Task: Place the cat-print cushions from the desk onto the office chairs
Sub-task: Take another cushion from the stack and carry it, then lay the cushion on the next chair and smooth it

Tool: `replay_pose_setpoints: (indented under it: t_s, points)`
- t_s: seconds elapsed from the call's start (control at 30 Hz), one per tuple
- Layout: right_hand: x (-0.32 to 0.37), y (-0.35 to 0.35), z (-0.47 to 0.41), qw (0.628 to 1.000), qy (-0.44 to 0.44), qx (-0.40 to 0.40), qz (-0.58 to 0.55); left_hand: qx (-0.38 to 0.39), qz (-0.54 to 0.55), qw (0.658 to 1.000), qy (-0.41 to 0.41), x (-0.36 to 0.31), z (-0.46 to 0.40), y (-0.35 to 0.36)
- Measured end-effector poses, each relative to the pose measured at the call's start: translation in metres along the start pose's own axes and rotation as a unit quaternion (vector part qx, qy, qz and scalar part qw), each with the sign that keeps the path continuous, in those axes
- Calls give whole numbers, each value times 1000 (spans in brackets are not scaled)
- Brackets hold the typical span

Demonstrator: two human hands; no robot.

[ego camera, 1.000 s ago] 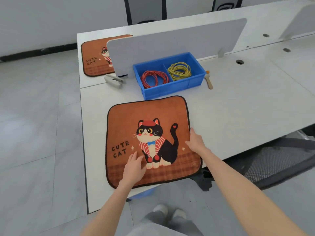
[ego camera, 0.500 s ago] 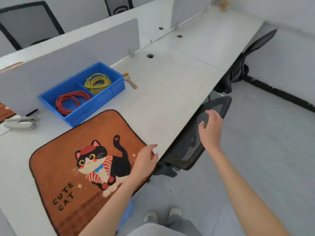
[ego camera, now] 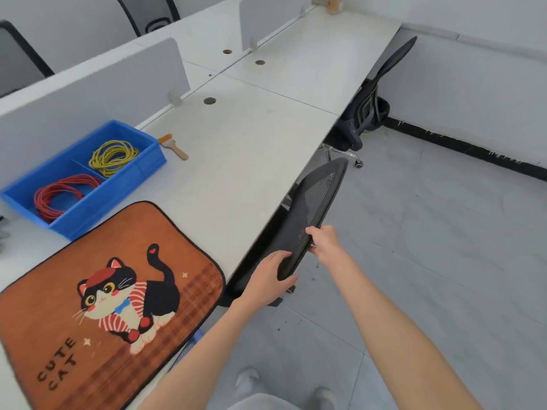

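Hands grip the mesh backrest (ego camera: 318,199) of the office chair: left hand (ego camera: 270,275) at its near end, right hand (ego camera: 324,242) apparently pinching its edge. Cat-print cushion (ego camera: 97,294) lies on the surface (ego camera: 251,137).

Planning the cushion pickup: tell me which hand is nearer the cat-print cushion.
Left. The left hand grips the chair back just past the cat-print cushion's right edge; the right hand holds the chair farther away.

The white desk (ego camera: 251,149) carries a cat-print cushion (ego camera: 97,297) at seven o'clock, a blue bin (ego camera: 85,173) at ten, and a small brush (ego camera: 174,146) just beside it.
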State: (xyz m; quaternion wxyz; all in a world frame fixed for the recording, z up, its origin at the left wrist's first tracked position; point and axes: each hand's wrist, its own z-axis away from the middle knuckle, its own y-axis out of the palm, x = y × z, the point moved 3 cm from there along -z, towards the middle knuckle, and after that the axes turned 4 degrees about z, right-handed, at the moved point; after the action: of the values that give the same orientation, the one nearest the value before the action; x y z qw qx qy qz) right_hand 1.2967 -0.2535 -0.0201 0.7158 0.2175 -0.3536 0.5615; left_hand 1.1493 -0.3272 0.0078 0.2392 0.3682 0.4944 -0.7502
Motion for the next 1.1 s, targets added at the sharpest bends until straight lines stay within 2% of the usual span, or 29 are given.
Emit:
replay_pose_setpoints:
  t_s: [0.17,0.47,0.8,1.1]
  points:
    - [-7,-46,10,1000,-8,-8,-7,42,12,998,-35,-7,9,33]
    - [-29,-162,53,999,-43,-33,3,130,27,991,4,-56,21,126]
    - [-68,-284,84,996,-52,-72,7,141,31,989,39,-130,49,228]
    - [-100,-341,119,994,-47,-96,-17,179,22,981,69,-154,78,271]
